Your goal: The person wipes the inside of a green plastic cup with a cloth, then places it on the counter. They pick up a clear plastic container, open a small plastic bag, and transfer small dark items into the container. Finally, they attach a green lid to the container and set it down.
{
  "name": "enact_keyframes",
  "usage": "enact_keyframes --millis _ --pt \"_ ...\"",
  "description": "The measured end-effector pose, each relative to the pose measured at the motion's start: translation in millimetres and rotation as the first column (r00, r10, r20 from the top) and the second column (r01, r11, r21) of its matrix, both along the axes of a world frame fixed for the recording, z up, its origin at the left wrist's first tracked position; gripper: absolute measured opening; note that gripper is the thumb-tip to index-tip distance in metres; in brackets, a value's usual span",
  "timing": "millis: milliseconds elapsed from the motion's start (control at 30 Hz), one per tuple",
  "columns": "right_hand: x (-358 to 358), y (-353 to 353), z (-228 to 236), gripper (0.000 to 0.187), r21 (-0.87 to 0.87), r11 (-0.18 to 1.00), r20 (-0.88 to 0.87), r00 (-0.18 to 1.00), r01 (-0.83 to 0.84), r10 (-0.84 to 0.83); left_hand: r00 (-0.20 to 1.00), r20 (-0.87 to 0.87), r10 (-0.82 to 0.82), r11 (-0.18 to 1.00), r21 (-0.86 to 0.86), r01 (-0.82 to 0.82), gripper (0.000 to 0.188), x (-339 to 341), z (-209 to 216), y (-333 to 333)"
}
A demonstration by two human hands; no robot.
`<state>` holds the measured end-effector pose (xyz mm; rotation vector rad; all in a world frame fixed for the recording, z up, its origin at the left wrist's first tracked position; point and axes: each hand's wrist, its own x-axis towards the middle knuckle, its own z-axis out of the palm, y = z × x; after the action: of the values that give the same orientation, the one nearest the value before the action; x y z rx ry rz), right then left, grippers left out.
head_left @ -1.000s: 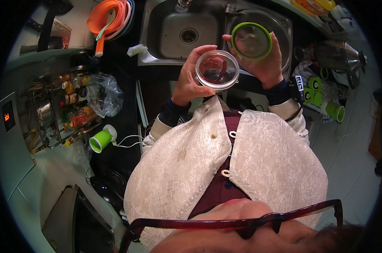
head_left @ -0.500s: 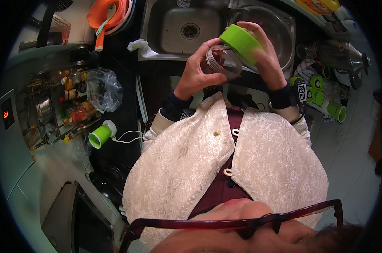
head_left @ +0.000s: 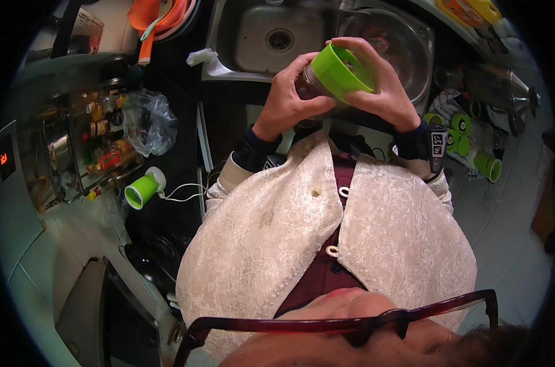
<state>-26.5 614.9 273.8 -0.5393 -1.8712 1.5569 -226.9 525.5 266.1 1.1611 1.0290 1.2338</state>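
Note:
In front of the sink, my left hand [head_left: 282, 101] is wrapped round a clear cup [head_left: 307, 84] with a ridged, threaded rim. My right hand [head_left: 387, 92] grips a bright green round collar [head_left: 334, 68], fingers over its far edge and thumb at its near edge. The collar sits against the cup's threaded mouth, both tilted sideways; whether the threads are engaged I cannot tell. Part of the collar's hollow inside faces right. Most of the cup's body is hidden by my left fingers.
Beyond my hands is a two-bowl steel sink [head_left: 256, 77]. At left stand a green and white appliance base [head_left: 141, 191] with a white cord, a rack of bottles [head_left: 100, 128] and a plastic bag [head_left: 150, 125]. Several green-rimmed parts [head_left: 458, 131] lie on a striped cloth at right.
The green collar has come down and left onto the cup's mouth and turned so its hollow shows. My right hand has moved along with it; the left keeps hold of the cup.

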Motion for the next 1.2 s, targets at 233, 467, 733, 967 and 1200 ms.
enact_keyframes --millis 233,467,733,967,1200 --pt "8 10 11 0.076 0.051 0.997 -0.008 0.998 -0.062 0.062 0.999 -0.038 -0.003 0.999 0.034 0.005 0.076 0 9 3" --pt "5 4 7 0.079 -0.037 0.998 -0.059 0.998 -0.041 0.038 0.989 -0.148 0.021 0.998 0.069 -0.011 0.080 1 11 7" --pt "17 7 20 0.082 -0.024 0.998 0.060 0.996 -0.065 0.067 0.868 -0.455 0.200 0.935 0.352 -0.031 0.082 4 6 15" --pt "27 13 25 0.082 0.060 0.993 0.145 0.985 -0.106 0.096 0.888 -0.459 0.026 0.974 0.213 0.081 0.083 1 9 17" --pt "25 14 23 0.081 -0.091 0.996 0.228 0.973 0.003 0.017 0.662 -0.685 0.305 0.885 0.460 0.068 0.093 6 11 20"
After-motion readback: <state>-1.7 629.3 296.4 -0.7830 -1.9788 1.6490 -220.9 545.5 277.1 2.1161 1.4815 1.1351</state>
